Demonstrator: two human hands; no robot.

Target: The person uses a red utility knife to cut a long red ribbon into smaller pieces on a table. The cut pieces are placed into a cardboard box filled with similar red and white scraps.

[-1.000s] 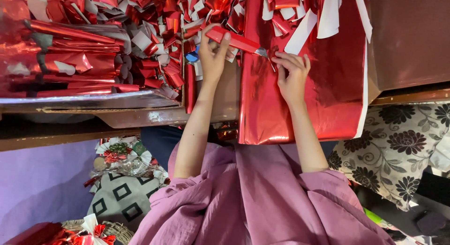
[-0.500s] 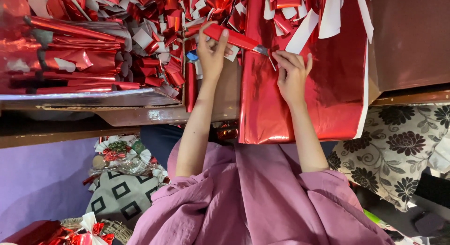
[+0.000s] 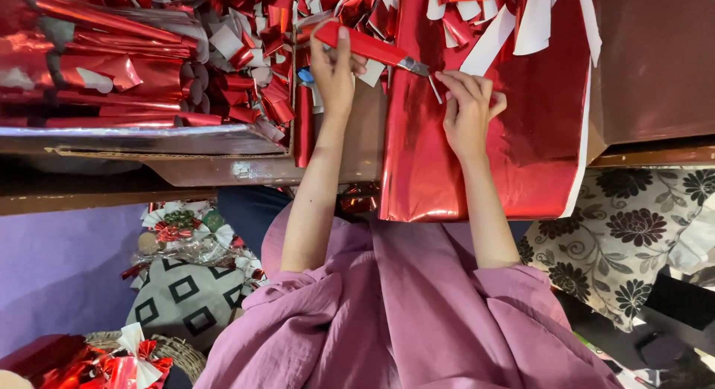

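since the earlier frames the left hand (image 3: 335,65) and its red-handled cutter (image 3: 369,48) have barely shifted, the blade tip staying at the top edge of the red foil sheet (image 3: 447,158) beside the right hand (image 3: 468,110). left fingers are closed around the cutter's handle, and right fingers are pressed flat and spread on the foil, which hangs over the near edge of the surface (image 3: 223,169). rolled foil tubes (image 3: 104,69) and a heap of red and white scraps (image 3: 253,46) crowd the left and far side, leaving open room only on the sheet itself.
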